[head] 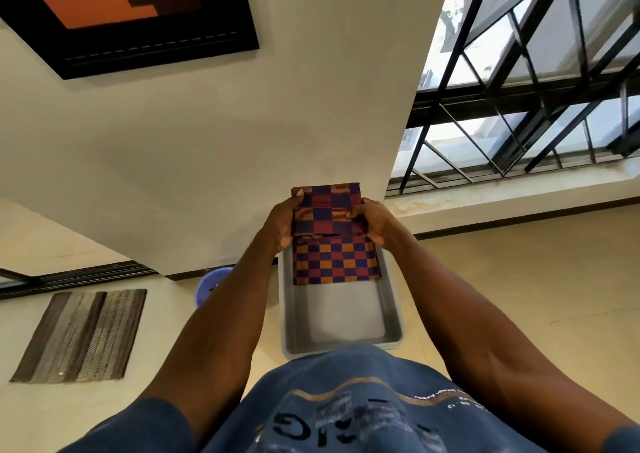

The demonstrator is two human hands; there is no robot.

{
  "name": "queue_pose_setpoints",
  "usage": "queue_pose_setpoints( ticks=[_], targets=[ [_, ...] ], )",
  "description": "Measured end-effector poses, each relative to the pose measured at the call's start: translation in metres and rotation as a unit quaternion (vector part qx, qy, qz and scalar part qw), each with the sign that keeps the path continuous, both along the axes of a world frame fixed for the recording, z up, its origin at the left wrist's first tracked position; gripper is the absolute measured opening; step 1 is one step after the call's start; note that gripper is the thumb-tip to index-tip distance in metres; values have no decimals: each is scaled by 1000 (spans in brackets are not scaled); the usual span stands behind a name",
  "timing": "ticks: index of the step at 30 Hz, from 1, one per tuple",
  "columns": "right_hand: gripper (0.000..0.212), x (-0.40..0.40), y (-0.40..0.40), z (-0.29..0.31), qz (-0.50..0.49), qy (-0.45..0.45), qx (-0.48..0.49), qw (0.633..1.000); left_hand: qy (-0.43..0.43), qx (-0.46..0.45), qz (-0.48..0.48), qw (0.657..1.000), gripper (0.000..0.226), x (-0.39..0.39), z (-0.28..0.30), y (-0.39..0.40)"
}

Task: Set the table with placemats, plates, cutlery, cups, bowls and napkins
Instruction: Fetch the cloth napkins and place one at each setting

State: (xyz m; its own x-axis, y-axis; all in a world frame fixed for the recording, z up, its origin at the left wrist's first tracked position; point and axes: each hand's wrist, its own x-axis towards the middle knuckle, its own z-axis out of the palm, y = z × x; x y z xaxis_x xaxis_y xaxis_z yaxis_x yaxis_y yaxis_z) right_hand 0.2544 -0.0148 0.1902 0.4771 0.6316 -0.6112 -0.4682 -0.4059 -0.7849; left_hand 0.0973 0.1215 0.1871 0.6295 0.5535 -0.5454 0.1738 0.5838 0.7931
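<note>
both hands, left hand [282, 222] and right hand [375, 222], grip a folded checkered cloth [327, 210] of purple, maroon and orange.

A cream wall [214, 147] holds a dark framed picture [131, 12] with orange steps. A window [540, 82] with black bars lets in daylight. A striped brown mat [81, 335] lies on the pale floor [519, 290].

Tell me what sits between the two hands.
In the head view, a folded checkered cloth spans between the left hand and right hand; both grip its edges.
</note>
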Motion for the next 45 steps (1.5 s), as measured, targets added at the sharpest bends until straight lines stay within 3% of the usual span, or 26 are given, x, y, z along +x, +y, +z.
queue_pose_setpoints(
  ticks=[4, 9, 12, 16, 19, 22, 24, 27, 31, 35, 40, 42, 45],
  targets=[
    [33, -1, -7, -3, -52, -12, 7, 999, 19, 44, -32, 998, 26, 10, -12, -10],
    [23, -4, -20, -12, -174, -98, -15, 980, 21, 71, -60, 995, 22, 30, -21, -32],
    [24, -3, -46, -23, -217, -147, -34, 964, 25, 92, -113, 989, 43, 47, -32, -52],
    [20, 19, -100, -23, -225, -196, -41, 953, 56, 113, -192, 973, 54, 76, -42, -69],
    [15, 45, -139, -10, -151, -207, -31, 966, 45, 139, -325, 934, 47, 113, -30, -81],
    [16, 71, -183, 6, -93, -193, -27, 976, 65, 146, -530, 833, 25, 164, -4, -121],
    [18, 88, -214, 13, -107, -177, -25, 978, 89, 143, -596, 785, 21, 193, 6, -153],
    [27, 117, -282, 6, -206, -118, -21, 971, 76, 107, -592, 795, 17, 235, 0, -211],
    [44, 144, -370, -22, -380, 24, 42, 924, 32, 57, -524, 849, 18, 279, -21, -302],
    [52, 171, -449, -40, -451, 109, 120, 878, 41, 58, -502, 862, 30, 329, -37, -413],
    [20, 207, -548, -43, -573, 5, -21, 819, 73, 87, -533, 838, 22, 393, -43, -534],
    [22, 219, -585, -44, -598, -44, -76, 796, 68, 89, -554, 825, 12, 415, -40, -581],
    [29, 231, -629, -51, -624, -92, -148, 761, 48, 150, -587, 794, 22, 442, -43, -644]
  ],
)
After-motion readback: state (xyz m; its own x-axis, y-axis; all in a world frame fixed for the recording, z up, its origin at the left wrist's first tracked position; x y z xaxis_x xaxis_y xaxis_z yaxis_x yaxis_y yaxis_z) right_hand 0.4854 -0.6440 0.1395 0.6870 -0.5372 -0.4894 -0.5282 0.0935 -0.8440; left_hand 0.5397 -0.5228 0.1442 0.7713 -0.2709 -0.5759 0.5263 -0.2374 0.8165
